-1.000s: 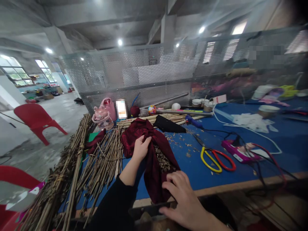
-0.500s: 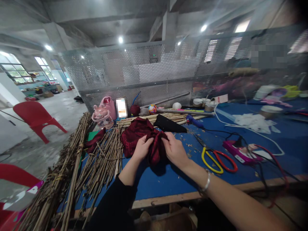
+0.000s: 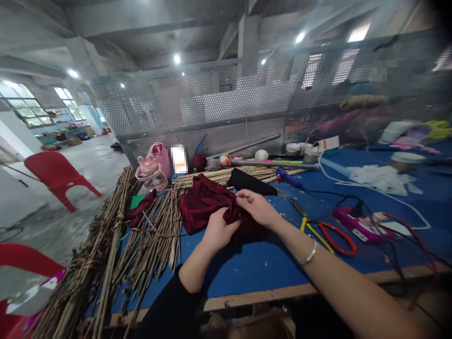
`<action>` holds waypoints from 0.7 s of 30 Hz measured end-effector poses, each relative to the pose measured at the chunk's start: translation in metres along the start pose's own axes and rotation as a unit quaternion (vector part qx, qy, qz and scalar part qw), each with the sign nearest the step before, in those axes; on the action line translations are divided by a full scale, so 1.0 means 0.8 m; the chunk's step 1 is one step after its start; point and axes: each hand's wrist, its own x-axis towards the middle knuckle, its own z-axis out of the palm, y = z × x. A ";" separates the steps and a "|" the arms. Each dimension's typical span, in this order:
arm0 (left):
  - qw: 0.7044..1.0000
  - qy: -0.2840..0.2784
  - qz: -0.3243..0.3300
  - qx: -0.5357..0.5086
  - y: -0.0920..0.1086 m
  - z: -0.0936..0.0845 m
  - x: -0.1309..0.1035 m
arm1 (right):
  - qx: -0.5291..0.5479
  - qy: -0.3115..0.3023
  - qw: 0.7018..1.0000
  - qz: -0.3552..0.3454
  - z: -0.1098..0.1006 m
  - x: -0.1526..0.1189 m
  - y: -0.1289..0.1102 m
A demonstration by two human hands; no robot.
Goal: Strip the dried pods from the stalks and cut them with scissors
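Observation:
A crumpled dark red cloth (image 3: 206, 203) with a slight sheen lies in the middle of the blue tabletop. My left hand (image 3: 219, 228) grips its near edge, thumb on top and fingers partly under the fabric. On the right, my right hand (image 3: 257, 206) pinches a fold of the same cloth between thumb and fingertips; part of the fabric hangs below that hand in shadow. Scissors (image 3: 330, 238) with one yellow and one red handle lie to the right of my right forearm. Left of the cloth, thin dry sticks (image 3: 153, 245) are spread out.
A black cloth piece (image 3: 252, 182) and a blue glue gun (image 3: 291, 179) lie behind my hands. At right sits a purple power strip (image 3: 360, 226) with cords. A pink jug (image 3: 160, 157) stands at back left, before a perforated metal screen (image 3: 219, 106). Bundled stalks (image 3: 86, 259) line the left edge.
My left hand has moved slightly right and down along the cloth. My right hand has shifted right and up a little. The gathered bunch between them has opened out and spread rightward.

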 end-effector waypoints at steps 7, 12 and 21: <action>0.996 -0.030 0.074 -0.026 0.000 -0.005 0.000 | 0.146 -0.054 0.960 0.233 -0.027 0.021 0.023; 0.992 -0.002 0.082 -0.091 0.001 -0.014 0.002 | 0.279 -0.177 0.900 0.285 -0.004 0.012 0.018; 0.975 -0.175 0.011 -0.136 0.004 -0.027 -0.003 | 0.353 -0.228 0.849 0.320 -0.018 0.032 0.041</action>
